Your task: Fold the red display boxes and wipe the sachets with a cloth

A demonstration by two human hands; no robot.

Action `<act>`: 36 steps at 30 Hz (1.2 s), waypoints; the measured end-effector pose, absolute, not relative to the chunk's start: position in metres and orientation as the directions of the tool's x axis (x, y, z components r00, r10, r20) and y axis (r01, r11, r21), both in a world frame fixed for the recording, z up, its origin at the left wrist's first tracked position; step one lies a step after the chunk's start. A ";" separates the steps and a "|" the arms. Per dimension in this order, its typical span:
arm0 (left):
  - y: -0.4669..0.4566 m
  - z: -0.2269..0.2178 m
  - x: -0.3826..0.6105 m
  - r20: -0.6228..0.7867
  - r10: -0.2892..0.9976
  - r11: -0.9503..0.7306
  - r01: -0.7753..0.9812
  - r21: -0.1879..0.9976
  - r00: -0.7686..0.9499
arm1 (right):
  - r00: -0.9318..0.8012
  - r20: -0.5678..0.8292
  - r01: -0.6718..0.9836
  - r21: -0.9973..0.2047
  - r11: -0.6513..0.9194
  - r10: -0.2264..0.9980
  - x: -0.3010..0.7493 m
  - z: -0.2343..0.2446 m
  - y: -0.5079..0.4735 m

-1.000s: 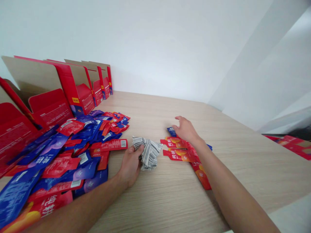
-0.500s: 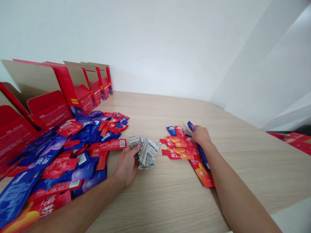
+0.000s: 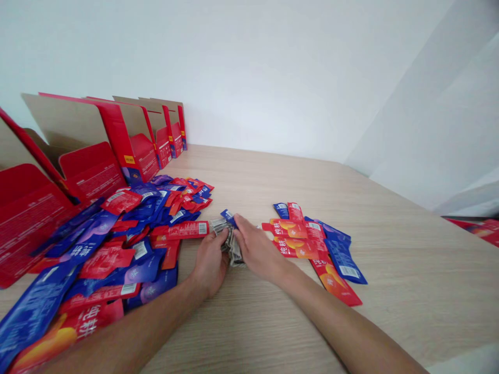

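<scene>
My left hand (image 3: 212,264) is closed on a bunched grey-and-white striped cloth (image 3: 233,250) above the middle of the table. Right beside it, my right hand (image 3: 255,246) pinches a small blue sachet (image 3: 228,217), whose end pokes out past my fingertips over the cloth. Much of the cloth and most of that sachet are hidden by my hands. Right of my hands lies a small group of red sachets (image 3: 294,248) and blue sachets (image 3: 345,259), partly overlapping. Near my left hand, a red sachet (image 3: 187,230) with a barcode juts from a large pile.
That pile of red and blue sachets (image 3: 105,259) spreads over the table's left side. Behind it stands a row of open red cardboard boxes (image 3: 95,169) with brown insides. A white wall (image 3: 273,78) rises behind the wooden table (image 3: 241,327). Red items (image 3: 479,228) show at the far right.
My right hand has moved left from the small group to the cloth, with the blue sachet in its fingers. My left hand still holds the cloth. The view has shifted slightly.
</scene>
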State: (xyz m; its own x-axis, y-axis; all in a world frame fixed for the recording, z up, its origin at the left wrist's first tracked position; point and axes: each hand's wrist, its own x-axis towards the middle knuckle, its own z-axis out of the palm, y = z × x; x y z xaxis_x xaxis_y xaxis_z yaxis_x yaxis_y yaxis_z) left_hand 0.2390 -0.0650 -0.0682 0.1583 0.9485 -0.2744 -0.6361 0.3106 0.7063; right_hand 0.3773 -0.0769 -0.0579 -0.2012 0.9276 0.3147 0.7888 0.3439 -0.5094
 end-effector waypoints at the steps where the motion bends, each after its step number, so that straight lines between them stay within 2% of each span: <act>1: -0.065 -0.068 0.239 -0.282 0.948 0.310 -0.635 0.708 0.148 | -0.253 0.289 0.771 -0.517 0.373 0.923 0.368 -0.063 -0.079; 4: -0.065 -0.067 0.239 -0.274 0.950 0.304 -0.630 0.714 0.148 | -0.295 0.235 0.731 -0.568 0.377 0.926 0.361 -0.070 -0.079; 8: -0.068 -0.068 0.242 -0.219 0.954 0.299 -0.614 0.730 0.204 | -0.239 0.212 0.675 -0.665 0.319 0.948 0.369 -0.067 -0.069; 16: -0.072 -0.065 0.241 -0.176 0.959 0.275 -0.577 0.769 0.223 | -0.182 0.303 0.601 -0.719 0.349 0.936 0.359 -0.073 -0.071; 20: -0.074 -0.064 0.243 -0.139 0.958 0.259 -0.552 0.792 0.251 | -0.032 0.307 0.531 -0.801 0.276 0.951 0.366 -0.064 -0.064; 23: -0.077 -0.068 0.246 -0.114 0.949 0.257 -0.515 0.818 0.293 | 0.112 0.256 0.496 -0.852 0.169 0.960 0.375 -0.058 -0.055; 26: -0.080 -0.071 0.248 -0.116 0.940 0.271 -0.499 0.823 0.321 | 0.159 0.226 0.451 -0.883 0.133 0.961 0.379 -0.057 -0.051; 31: -0.081 -0.064 0.246 -0.136 0.947 0.279 -0.542 0.793 0.290 | 0.112 0.347 0.459 -0.849 0.261 0.931 0.369 -0.063 -0.060; 36: -0.077 -0.061 0.242 -0.196 0.947 0.310 -0.568 0.763 0.254 | -0.007 0.514 0.541 -0.719 0.436 0.858 0.354 -0.071 -0.074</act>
